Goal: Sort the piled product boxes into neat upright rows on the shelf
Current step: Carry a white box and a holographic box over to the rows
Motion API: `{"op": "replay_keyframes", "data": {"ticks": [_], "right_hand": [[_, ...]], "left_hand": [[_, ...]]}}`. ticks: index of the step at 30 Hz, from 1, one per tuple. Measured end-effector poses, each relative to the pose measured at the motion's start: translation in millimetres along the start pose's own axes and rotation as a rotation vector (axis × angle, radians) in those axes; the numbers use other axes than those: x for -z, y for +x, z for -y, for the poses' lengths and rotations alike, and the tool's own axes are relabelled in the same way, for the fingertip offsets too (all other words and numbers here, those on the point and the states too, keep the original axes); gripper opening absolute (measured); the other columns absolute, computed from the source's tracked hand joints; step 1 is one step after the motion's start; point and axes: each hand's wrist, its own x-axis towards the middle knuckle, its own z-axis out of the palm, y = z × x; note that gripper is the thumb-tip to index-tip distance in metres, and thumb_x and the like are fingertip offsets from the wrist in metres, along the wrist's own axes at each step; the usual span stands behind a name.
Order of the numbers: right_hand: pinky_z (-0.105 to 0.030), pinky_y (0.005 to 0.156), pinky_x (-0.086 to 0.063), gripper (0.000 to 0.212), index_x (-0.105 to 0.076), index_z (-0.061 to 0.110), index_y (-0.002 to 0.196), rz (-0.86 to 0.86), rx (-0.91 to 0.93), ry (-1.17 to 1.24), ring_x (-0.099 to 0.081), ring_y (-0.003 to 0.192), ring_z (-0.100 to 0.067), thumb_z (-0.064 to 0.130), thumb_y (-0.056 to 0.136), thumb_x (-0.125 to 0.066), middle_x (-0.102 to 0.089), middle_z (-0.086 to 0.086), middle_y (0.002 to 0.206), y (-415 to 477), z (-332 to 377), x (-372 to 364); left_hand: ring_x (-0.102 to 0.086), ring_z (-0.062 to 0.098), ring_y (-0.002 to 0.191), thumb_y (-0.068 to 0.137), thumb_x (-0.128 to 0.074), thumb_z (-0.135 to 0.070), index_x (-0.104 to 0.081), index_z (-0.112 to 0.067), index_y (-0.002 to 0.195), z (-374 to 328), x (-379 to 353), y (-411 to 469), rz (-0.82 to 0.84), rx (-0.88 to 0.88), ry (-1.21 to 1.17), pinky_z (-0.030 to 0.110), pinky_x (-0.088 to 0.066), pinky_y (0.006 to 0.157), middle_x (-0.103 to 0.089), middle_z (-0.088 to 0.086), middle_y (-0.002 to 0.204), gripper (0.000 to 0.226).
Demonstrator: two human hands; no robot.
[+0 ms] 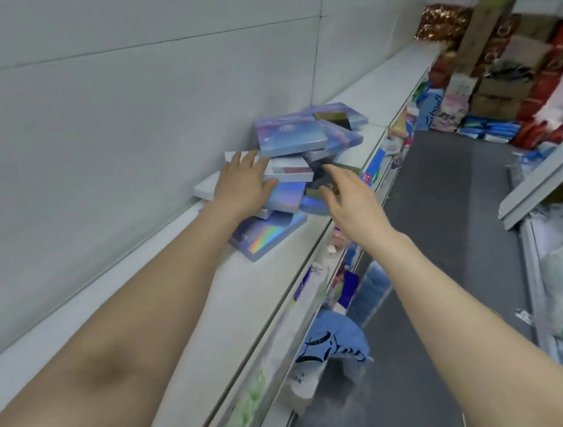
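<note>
Grip wide and empty: our left hand lies flat on the box pile, likely steadying it; our right hand hovers just beside it

Pale panelled wall left; grey aisle floor (dusty in places); stacked cartons beyond.

A shop aisle, long white shelf along the left, packaged goods crammed on the tiers beneath, a shelf-edge label (print too blurred to read), grey floor, stacked cartons at the far end, another goods rack on the right.
</note>
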Motion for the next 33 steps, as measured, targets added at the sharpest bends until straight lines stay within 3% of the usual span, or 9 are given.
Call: {"op": "replay_keyframes", "data": {"ticks": [3,8,14,16,22,24,26,29,33], "right_hand": [[-0.037,0.096,-0.040,0.046,-0.041,0.018,0.145,0.001,0.028,-0.009,-0.049,0.125,-0.027,0.027,0.101,-0.047,-0.051,-0.008,0.139,32,-8,1],[-0.047,0.099,-0.044,0.051,-0.034,0.018,0.150,0.038,0.087,-0.097,-0.045,0.131,-0.035,0.032,0.102,-0.042,-0.043,-0.012,0.149,106,-17,-9],[-0.052,0.119,-0.013,0.064,-0.026,0.026,0.152,0.415,0.072,-0.292,-0.018,0.147,-0.036,0.056,0.097,-0.011,-0.024,-0.008,0.161,175,-25,-37],[-0.044,0.120,-0.007,0.054,-0.035,0.020,0.149,0.445,0.121,-0.236,-0.022,0.146,-0.027,0.047,0.104,-0.021,-0.032,-0.008,0.157,165,-27,-41],[-0.036,0.095,-0.038,0.033,-0.063,0.020,0.116,0.242,0.188,0.015,-0.050,0.116,-0.029,0.042,0.099,-0.045,-0.056,-0.009,0.126,134,-50,-28],[-0.036,0.083,-0.042,0.034,-0.064,0.020,0.105,0.134,0.157,0.011,-0.054,0.105,-0.033,0.049,0.095,-0.050,-0.055,-0.010,0.114,137,-62,-25],[-0.041,0.087,-0.046,0.051,-0.059,0.019,0.117,0.105,0.060,-0.039,-0.052,0.113,-0.037,0.060,0.089,-0.053,-0.052,-0.014,0.123,145,-67,-21],[-0.045,0.096,-0.044,0.090,-0.035,0.015,0.145,0.284,-0.102,-0.123,-0.046,0.127,-0.039,0.076,0.081,-0.050,-0.046,-0.018,0.141,164,-70,-22],[-0.043,0.107,-0.038,0.107,-0.015,0.018,0.155,0.388,-0.100,0.054,-0.037,0.139,-0.033,0.069,0.075,-0.066,-0.037,-0.011,0.154,182,-64,-26]], "left_hand": [[-0.019,0.027,0.145,0.097,-0.028,-0.056,-0.027,-0.027,0.150,6,-10,3,0.092,0.006,0.098,0.049,-0.021,0.115,-0.027,0.001,0.157,0.061],[-0.029,0.026,0.140,0.094,-0.039,-0.057,-0.038,-0.022,0.146,5,-8,-33,-0.017,-0.032,0.071,0.044,-0.027,0.112,-0.036,0.003,0.152,0.062],[-0.051,0.026,0.120,0.081,-0.037,-0.062,-0.059,-0.019,0.123,0,-2,-58,-0.140,-0.006,-0.003,0.042,-0.043,0.097,-0.057,0.004,0.128,0.064],[-0.054,0.022,0.110,0.081,-0.040,-0.063,-0.061,-0.021,0.114,-4,-2,-58,-0.189,0.062,-0.047,0.037,-0.045,0.091,-0.059,0.001,0.117,0.057],[-0.053,0.026,0.100,0.083,-0.058,-0.057,-0.058,-0.024,0.094,-12,-4,-48,-0.342,0.382,-0.185,0.040,-0.045,0.089,-0.051,0.002,0.104,0.035],[-0.047,0.027,0.113,0.080,-0.065,-0.055,-0.059,-0.023,0.107,-14,-5,-45,-0.370,0.475,-0.217,0.038,-0.040,0.098,-0.049,0.006,0.115,0.043],[-0.037,0.030,0.130,0.078,-0.064,-0.059,-0.047,-0.022,0.132,-18,-5,-44,-0.356,0.605,-0.251,0.038,-0.034,0.106,-0.039,0.012,0.136,0.067],[-0.041,0.034,0.129,0.079,-0.062,-0.062,-0.025,-0.019,0.147,-25,-3,-45,-0.275,0.802,-0.366,0.038,-0.036,0.101,-0.036,0.016,0.142,0.089],[-0.048,0.029,0.126,0.073,-0.076,-0.045,-0.020,-0.015,0.150,-19,-2,-41,-0.381,0.885,-0.688,0.039,-0.041,0.104,-0.043,0.013,0.142,0.100]]}}
